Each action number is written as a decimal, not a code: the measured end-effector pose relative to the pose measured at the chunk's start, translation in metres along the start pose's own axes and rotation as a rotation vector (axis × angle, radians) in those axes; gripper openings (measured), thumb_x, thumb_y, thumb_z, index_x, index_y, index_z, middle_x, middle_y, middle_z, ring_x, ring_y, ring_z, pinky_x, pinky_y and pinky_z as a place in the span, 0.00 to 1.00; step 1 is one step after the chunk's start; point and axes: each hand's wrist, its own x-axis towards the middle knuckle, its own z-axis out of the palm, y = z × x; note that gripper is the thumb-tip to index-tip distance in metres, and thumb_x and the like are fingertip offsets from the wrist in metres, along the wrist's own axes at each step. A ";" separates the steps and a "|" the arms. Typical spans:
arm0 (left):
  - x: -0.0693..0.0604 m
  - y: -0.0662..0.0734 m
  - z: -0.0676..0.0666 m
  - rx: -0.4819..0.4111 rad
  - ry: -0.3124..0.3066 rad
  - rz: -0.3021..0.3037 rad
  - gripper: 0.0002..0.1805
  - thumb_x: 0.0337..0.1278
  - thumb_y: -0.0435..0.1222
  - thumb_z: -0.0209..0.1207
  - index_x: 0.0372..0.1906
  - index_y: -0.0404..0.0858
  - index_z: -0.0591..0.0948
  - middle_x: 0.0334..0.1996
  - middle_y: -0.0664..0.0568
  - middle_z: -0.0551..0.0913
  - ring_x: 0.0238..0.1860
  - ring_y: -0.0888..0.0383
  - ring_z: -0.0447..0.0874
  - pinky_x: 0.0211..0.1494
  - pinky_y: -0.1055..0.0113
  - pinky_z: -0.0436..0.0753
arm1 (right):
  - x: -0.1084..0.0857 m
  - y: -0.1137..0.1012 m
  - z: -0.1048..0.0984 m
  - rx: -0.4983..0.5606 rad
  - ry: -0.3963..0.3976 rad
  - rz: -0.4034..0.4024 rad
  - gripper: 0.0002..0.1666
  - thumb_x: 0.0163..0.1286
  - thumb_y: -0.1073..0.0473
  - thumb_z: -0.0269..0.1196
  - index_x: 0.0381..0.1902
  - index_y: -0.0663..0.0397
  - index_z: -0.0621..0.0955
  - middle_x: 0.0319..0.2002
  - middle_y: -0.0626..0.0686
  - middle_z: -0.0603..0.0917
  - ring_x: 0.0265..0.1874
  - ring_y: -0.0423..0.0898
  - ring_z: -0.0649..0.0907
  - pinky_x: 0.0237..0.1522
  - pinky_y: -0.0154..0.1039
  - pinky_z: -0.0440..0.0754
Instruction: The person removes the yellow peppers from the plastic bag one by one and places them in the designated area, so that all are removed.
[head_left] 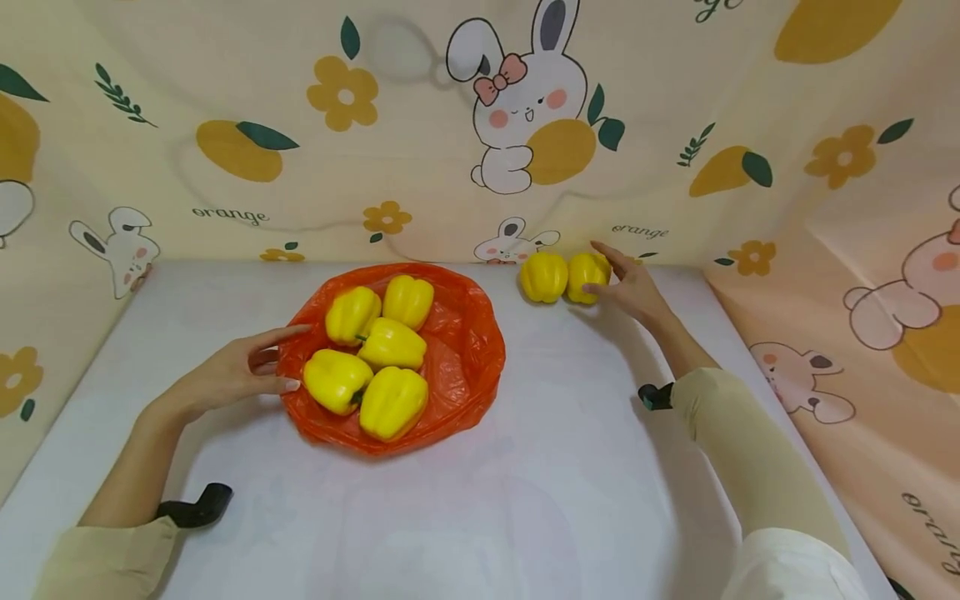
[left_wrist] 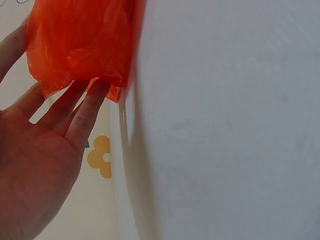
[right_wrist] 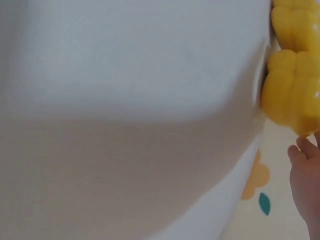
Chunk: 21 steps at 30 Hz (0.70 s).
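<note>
Red bag partly outside left-wrist view

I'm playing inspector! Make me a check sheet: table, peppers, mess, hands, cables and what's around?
Surface: white tabletop.
Job's things: five yellow bell peppers in an open red plastic bag; two loose peppers side by side at the back.
Clutter: nothing seen.
Hands: left hand touches the bag's left side; right hand has its fingers about the right-hand loose pepper.
Cables: nothing seen.
Surroundings: cream cloth backdrop printed with rabbits and flowers.
</note>
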 end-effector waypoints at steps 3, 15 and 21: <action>-0.001 0.000 0.000 -0.005 -0.003 0.004 0.42 0.61 0.43 0.66 0.76 0.43 0.61 0.75 0.36 0.56 0.70 0.32 0.61 0.64 0.42 0.73 | -0.002 -0.010 0.004 -0.018 0.020 -0.016 0.45 0.64 0.62 0.69 0.75 0.57 0.63 0.77 0.60 0.57 0.76 0.59 0.54 0.76 0.55 0.48; -0.002 0.004 0.002 0.006 0.027 0.001 0.41 0.61 0.45 0.66 0.76 0.46 0.61 0.76 0.39 0.56 0.71 0.35 0.62 0.62 0.47 0.76 | -0.006 -0.037 0.019 -0.015 0.066 -0.139 0.44 0.62 0.60 0.71 0.74 0.57 0.66 0.73 0.56 0.67 0.75 0.50 0.59 0.76 0.54 0.51; -0.001 0.007 0.001 0.023 0.033 0.002 0.41 0.62 0.46 0.65 0.77 0.46 0.61 0.76 0.39 0.57 0.70 0.34 0.62 0.64 0.43 0.73 | -0.005 -0.053 0.031 0.037 0.030 -0.127 0.42 0.62 0.63 0.70 0.73 0.55 0.68 0.73 0.53 0.68 0.75 0.48 0.61 0.76 0.51 0.52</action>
